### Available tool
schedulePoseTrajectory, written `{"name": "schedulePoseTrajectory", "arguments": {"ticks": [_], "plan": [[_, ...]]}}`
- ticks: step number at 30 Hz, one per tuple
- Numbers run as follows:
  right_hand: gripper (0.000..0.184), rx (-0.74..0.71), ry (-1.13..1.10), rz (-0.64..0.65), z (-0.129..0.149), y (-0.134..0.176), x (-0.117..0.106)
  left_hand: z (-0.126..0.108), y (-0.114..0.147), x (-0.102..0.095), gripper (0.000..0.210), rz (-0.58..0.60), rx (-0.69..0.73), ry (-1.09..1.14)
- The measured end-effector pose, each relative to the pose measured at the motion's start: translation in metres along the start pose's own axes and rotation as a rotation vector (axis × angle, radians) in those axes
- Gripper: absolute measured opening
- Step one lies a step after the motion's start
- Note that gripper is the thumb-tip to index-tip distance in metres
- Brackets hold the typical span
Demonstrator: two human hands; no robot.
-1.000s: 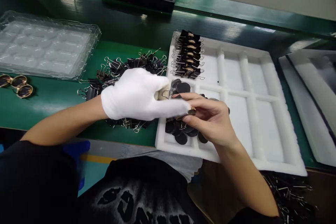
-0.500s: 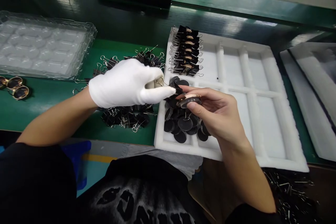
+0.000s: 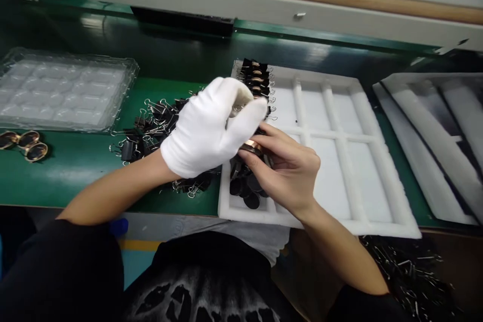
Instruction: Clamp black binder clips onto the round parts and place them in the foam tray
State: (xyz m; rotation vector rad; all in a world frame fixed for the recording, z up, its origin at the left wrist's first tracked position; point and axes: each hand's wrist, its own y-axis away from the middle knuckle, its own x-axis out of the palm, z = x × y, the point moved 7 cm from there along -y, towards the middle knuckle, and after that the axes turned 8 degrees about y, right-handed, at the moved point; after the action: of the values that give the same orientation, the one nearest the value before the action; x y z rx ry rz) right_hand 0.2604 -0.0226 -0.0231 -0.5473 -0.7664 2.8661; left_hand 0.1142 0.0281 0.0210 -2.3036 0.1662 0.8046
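My left hand, in a white glove, is closed with thumb and fingers pinched on a binder clip; only a bit of its wire handle shows inside the curl. Just below and to the right, my bare right hand grips a round dark piece with a gold-coloured rim by its edge. The glove hides whether the clip touches this piece. Beneath my hands, black round discs lie heaped in a compartment of the white foam tray. Behind the glove stands a row of clipped gold-rimmed pieces.
Loose black binder clips are piled left of the foam tray. Farther left are a clear plastic tray and joined gold-rimmed round pieces. Foam sheets lean at right, and a shelf edge crosses the back.
The view has tilted up and shifted, showing more of the shelf. My left hand has turned more upright and moved over the clipped row, now covering the clip. My right hand still holds the round piece.
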Motion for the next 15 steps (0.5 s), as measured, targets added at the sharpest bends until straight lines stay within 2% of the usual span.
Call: {"name": "schedulePoseTrajectory", "arguments": {"ticks": [5,9,12,15], "plan": [[0.019,-0.010,-0.048,-0.103,0.012,-0.009,0.012,-0.006,-0.019,-0.012,0.060,-0.171,0.102,-0.014],[0.018,0.063,-0.186,-0.128,0.011,-0.013,0.031,0.004,-0.019,-0.025,0.072,-0.188,0.153,0.025],[0.017,0.098,-0.275,-0.111,0.012,-0.014,0.043,0.004,-0.017,-0.040,0.074,-0.249,0.190,0.065],[0.016,0.087,-0.307,-0.067,0.016,-0.013,0.051,0.006,-0.021,-0.047,0.069,-0.242,0.126,0.117]]}}
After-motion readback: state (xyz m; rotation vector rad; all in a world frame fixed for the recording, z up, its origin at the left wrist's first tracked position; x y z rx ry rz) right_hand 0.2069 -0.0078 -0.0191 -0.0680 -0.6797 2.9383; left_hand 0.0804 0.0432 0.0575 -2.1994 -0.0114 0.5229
